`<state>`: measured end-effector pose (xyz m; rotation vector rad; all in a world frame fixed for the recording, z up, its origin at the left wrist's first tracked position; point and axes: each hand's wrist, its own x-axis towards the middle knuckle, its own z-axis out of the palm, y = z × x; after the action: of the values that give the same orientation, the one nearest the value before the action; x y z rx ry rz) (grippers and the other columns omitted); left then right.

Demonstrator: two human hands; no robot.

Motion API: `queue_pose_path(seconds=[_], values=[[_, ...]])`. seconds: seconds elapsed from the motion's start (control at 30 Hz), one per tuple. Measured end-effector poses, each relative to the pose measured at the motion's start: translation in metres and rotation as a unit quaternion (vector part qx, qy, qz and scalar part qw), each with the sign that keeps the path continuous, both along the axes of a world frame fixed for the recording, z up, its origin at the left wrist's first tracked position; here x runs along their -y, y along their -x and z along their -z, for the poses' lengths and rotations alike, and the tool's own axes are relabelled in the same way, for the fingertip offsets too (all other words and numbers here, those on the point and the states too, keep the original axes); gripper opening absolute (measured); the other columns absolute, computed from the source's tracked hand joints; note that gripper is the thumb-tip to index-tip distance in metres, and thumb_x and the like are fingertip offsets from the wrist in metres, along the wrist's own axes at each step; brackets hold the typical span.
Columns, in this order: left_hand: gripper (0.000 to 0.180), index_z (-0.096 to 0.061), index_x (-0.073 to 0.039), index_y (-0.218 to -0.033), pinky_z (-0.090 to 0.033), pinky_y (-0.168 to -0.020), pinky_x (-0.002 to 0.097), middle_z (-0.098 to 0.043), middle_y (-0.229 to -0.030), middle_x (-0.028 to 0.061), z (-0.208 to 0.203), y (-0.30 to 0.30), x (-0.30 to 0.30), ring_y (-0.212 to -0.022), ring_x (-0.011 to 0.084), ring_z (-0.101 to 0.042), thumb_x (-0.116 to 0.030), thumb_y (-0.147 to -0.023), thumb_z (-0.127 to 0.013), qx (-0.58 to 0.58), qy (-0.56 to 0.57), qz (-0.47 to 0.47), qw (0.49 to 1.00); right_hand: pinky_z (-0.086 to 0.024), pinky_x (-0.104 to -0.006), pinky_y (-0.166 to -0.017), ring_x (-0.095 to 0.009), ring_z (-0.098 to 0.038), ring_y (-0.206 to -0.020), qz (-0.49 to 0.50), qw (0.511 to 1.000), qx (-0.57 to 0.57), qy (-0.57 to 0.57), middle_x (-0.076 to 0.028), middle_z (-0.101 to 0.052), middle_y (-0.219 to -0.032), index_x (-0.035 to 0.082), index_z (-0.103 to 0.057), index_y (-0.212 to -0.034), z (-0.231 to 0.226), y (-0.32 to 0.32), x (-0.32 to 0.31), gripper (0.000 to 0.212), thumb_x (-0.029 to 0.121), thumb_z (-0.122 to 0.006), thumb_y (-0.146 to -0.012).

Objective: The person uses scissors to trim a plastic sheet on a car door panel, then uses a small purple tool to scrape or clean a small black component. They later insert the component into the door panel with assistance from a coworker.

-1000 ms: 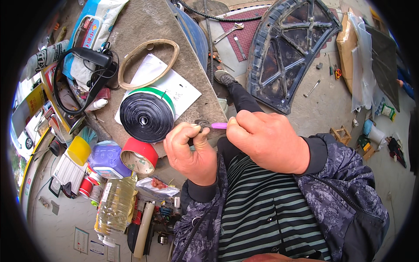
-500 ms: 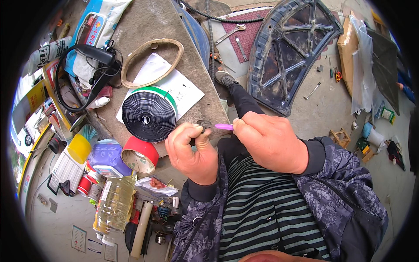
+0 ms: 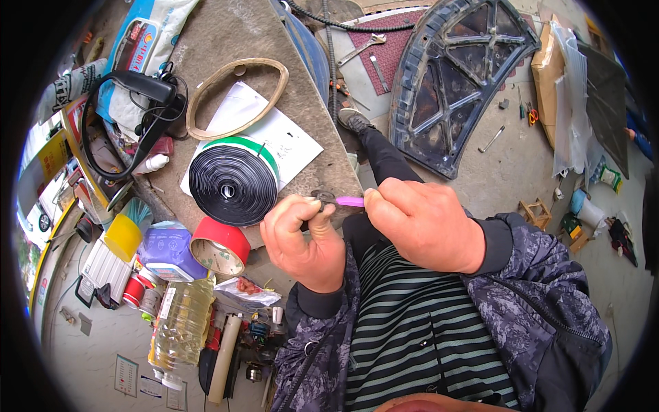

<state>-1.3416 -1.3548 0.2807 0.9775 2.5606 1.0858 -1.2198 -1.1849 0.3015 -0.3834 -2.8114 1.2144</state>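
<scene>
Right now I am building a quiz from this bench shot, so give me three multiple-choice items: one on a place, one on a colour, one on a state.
1. Where does the black coiled strip lie?
A. on the white sheet of paper
B. on the floor
C. in the person's lap

2. What colour is the slim tool between the two hands?
A. yellow
B. purple
C. white

3. What is the left hand doing?
A. lying flat and open
B. pinching a small metal part
C. gripping the red tape roll

Answers: 1 A, the coil overlaps the paper on the board. 2 B, its shaft shows purple beside the right hand. 3 B, its fingers close on the part.
</scene>
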Motion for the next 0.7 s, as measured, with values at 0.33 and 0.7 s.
queue_pose_path(seconds=[0.33,0.7], values=[[0.024,-0.066,-0.005,-0.114,-0.056,-0.084,0.0325,-0.067,-0.112,0.0097,0.0017,0.0002,0.0009,-0.100,0.0224,-0.067,-0.008,-0.100,-0.085,0.002,-0.005,0.000,1.000,-0.054,-0.0316,-0.056,-0.016,-0.067,-0.074,-0.004,0.999,-0.017,-0.030,-0.003,-0.056,-0.089,0.004,-0.066,-0.115,0.0024,-0.0007,0.0061,0.032,0.015,-0.073,-0.086],[0.029,-0.068,-0.011,-0.106,-0.051,-0.085,0.0389,-0.074,-0.099,0.0048,0.0033,-0.0032,-0.0053,-0.092,0.0266,-0.069,-0.011,-0.090,-0.092,0.000,-0.019,-0.047,0.999,-0.053,-0.0324,-0.056,-0.019,-0.066,-0.072,-0.012,1.000,0.002,-0.018,-0.005,-0.057,-0.089,0.000,-0.068,-0.118,-0.0036,0.0020,0.0050,0.033,0.010,-0.074,-0.087]])
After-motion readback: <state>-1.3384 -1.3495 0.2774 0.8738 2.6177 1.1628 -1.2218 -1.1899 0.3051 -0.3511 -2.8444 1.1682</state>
